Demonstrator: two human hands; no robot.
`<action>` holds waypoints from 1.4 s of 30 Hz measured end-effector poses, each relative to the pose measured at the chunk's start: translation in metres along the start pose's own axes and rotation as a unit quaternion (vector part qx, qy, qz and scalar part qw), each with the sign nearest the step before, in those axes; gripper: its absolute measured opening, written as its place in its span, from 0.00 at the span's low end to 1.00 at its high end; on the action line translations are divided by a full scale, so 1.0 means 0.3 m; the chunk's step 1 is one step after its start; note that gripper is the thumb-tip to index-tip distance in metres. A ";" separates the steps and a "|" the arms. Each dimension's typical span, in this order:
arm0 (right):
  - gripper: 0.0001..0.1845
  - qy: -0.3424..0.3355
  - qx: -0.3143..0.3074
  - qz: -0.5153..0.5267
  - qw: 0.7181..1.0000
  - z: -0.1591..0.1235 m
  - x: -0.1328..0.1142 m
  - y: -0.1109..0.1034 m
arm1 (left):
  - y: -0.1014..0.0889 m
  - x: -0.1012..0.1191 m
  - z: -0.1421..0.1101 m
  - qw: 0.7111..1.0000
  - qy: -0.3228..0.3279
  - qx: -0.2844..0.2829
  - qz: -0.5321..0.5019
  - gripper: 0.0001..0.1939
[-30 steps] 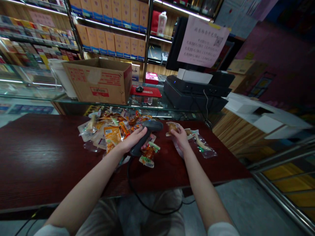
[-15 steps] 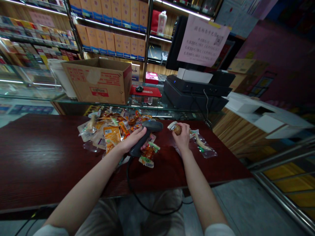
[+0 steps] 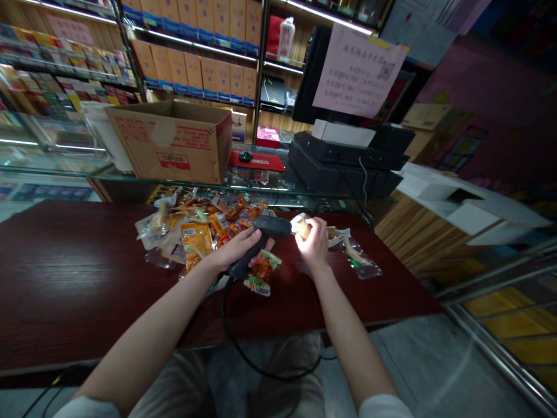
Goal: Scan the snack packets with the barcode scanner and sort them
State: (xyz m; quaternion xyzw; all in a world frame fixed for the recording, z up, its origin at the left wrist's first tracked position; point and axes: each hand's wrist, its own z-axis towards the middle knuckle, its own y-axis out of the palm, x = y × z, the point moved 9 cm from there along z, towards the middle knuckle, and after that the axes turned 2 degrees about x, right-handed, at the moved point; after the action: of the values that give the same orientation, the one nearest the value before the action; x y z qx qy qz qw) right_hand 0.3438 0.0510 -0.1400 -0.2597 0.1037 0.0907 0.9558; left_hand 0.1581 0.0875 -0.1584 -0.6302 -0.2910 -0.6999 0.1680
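Observation:
My left hand (image 3: pixel 237 248) grips the handle of a dark corded barcode scanner (image 3: pixel 270 226), its head pointing right. Right in front of the scanner head, my right hand (image 3: pixel 314 241) holds up a small clear snack packet (image 3: pixel 301 225) with a brown piece inside. Both hands hover over a dark red wooden table (image 3: pixel 69 273). A heap of several orange and clear snack packets (image 3: pixel 195 229) lies left of the scanner. Two more packets (image 3: pixel 359 258) lie to the right of my right hand.
A glass counter (image 3: pixel 265 186) behind the table bears an open cardboard box (image 3: pixel 174 142), a red mouse pad with a mouse (image 3: pixel 246 157) and a black cash register (image 3: pixel 343 159) with a paper notice (image 3: pixel 359 72). Shelves of boxed goods fill the back wall.
My right hand picked one packet up from the table and carried it left, up against the scanner head. My left hand kept its grip on the scanner.

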 end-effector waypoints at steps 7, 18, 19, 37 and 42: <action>0.21 -0.003 -0.016 0.009 1.000 -0.003 -0.009 0.016 | 0.002 0.009 0.001 1.000 -0.001 0.005 -0.008 0.31; 0.25 0.288 -0.079 -0.149 0.943 -0.063 0.352 -0.012 | -0.151 -0.056 0.028 0.986 -0.030 0.163 0.022 0.31; 0.25 0.297 -0.065 -0.149 0.941 -0.066 0.373 -0.024 | -0.161 -0.057 0.028 0.984 -0.030 0.174 0.024 0.30; 0.09 0.109 -0.455 0.283 0.837 -0.162 0.014 0.270 | -0.226 -0.021 0.016 0.974 -0.028 0.217 0.053 0.29; 0.07 0.243 -0.324 0.315 0.858 -0.122 0.155 0.277 | -0.229 -0.030 0.020 0.979 -0.019 0.201 0.036 0.30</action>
State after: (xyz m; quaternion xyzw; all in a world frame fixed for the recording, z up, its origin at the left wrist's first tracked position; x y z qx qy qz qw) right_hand 0.3640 0.1082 -0.2219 -0.5217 0.3741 0.3490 0.6827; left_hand 0.1228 0.1432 -0.1805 -0.6068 -0.4062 -0.6082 0.3111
